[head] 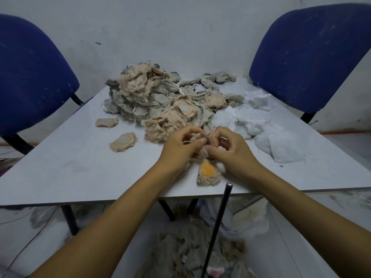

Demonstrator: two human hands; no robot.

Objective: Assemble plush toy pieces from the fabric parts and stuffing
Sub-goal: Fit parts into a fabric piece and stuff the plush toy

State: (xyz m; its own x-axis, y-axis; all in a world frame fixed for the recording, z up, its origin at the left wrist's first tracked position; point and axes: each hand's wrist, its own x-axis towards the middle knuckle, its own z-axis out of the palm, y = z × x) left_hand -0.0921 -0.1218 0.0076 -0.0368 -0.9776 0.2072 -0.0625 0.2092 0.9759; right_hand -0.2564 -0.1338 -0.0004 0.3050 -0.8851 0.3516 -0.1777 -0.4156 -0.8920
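Head view: two flat beige fabric patches with pale round centres (123, 142) are lying on the grey bench (70, 169) at left, before a heap of beige and grey fabric parts (160, 99). At centre, the left hand (180, 149) and right hand (228, 149) are both pinching a small beige plush piece (197, 140); below them a beige piece with a yellow oval patch (207, 173) is resting near white stuffing (261, 125).
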